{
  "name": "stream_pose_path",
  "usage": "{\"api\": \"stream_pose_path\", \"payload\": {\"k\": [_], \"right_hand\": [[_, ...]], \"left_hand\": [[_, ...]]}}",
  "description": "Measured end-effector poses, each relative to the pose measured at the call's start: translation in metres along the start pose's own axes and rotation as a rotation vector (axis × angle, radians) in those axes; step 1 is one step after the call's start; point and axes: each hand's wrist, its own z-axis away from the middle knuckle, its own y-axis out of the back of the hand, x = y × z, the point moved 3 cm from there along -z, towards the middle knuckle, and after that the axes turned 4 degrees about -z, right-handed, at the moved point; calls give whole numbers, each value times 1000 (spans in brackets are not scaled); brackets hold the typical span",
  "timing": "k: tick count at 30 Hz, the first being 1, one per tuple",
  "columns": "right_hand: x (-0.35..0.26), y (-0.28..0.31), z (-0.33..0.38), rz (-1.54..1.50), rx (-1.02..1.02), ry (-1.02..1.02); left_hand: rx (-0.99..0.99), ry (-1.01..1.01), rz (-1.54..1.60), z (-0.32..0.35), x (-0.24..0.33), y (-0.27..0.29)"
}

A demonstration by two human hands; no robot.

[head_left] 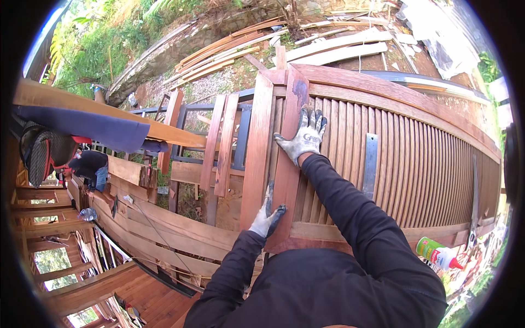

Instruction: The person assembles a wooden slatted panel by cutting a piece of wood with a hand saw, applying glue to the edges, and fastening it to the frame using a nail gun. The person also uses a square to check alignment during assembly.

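Note:
A louvered wooden panel [404, 169] with a reddish frame lies in front of me, its slats filling the right side. My right hand [307, 134], in a grey-white work glove with dark fingertips, presses flat on the crosswise frame board [290, 164] near its far end, fingers spread. Near the close end of the same board rests my left hand [266, 220], gloved too, with the fingers stretched along its left side and the thumb apart. A dark stain marks the board just beyond my right hand. Left of it runs the outer frame board [256, 164], a narrow slatted gap between them.
On the slats lies a flat metal ruler [371, 164]. A glue bottle [437, 253] with a red cap is at the near right, beside a metal bar [474, 202]. Loose wooden strips [225, 145] rest on a dark metal frame. Another person [93, 167] bends over timber at left.

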Motion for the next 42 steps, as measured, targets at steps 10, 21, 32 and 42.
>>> {"api": "stream_pose_path", "payload": {"k": [10,21,32,42], "right_hand": [[-2,1,-2,-41,-35,6],[-4,4,-2,-105,-25,9],[-4,4,-3,-121,-16,3],[-2,-2,-3,-132,53,20]], "left_hand": [[24,-95,-96,-1,1,0],[18,-36,3,-3,-14,3],[212,86,-765,0,37,-20],[229,84,-778,-1,34,-21]]}}
